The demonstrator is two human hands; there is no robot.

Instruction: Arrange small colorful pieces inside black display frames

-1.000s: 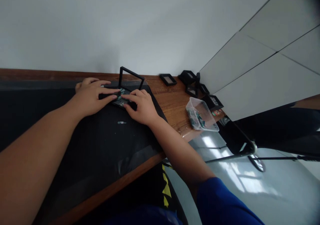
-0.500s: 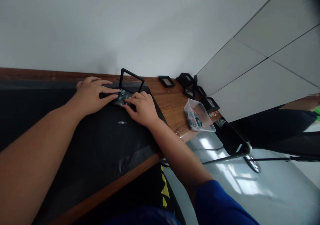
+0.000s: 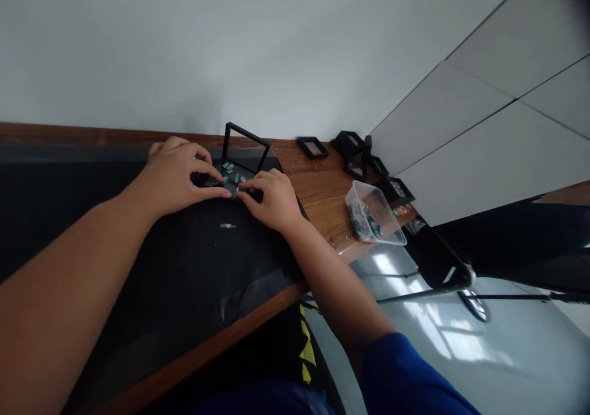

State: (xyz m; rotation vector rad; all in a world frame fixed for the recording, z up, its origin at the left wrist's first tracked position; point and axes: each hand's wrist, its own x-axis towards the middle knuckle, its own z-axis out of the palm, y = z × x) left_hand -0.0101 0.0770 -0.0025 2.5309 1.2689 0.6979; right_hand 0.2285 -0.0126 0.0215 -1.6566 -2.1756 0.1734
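A flat black display case lies on the dark mat, its black frame lid standing up at the back. Several small green pieces are scattered inside the base. At the case's left side is my left hand, its thumb and index finger apart with their tips over the near edge. From the right, my right hand reaches in with thumb and index finger close together; a tiny shiny thing shows at their tips, too small to name. A small clear piece lies on the mat in front.
A clear plastic tub holding bagged green pieces stands at the wooden table's right edge. Several black frames sit farther back by the wall. Small coloured pieces lie beyond the tub. Another person's dark clothing shows at right.
My left thumb and index finger have moved right, nearer my right fingertips, and the left fingers are more curled. The whole view has shifted slightly. The lid stays raised.
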